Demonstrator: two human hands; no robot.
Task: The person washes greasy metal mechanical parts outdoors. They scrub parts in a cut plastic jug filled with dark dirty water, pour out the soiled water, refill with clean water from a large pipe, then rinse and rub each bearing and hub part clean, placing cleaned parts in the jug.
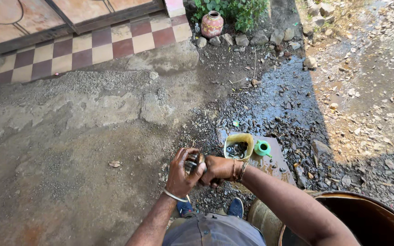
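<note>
Both my hands meet in front of me over the ground. My left hand (182, 173) wraps around a dark, greasy round metal part (191, 162), which looks like a bearing. My right hand (218, 169) presses against the same part from the right, fingers closed on it. Just beyond my hands a yellow tub (238, 146) holding dark metal bits stands on a flat stone slab (277, 157). A small green oil can (263, 148) stands beside the tub on the slab.
A rusty metal drum (365, 221) stands at the lower right by my arm. The ground is gravel and wet dirt with scattered stones. A checkered tile step (92, 43) and a painted clay pot (212, 23) by green plants lie far ahead.
</note>
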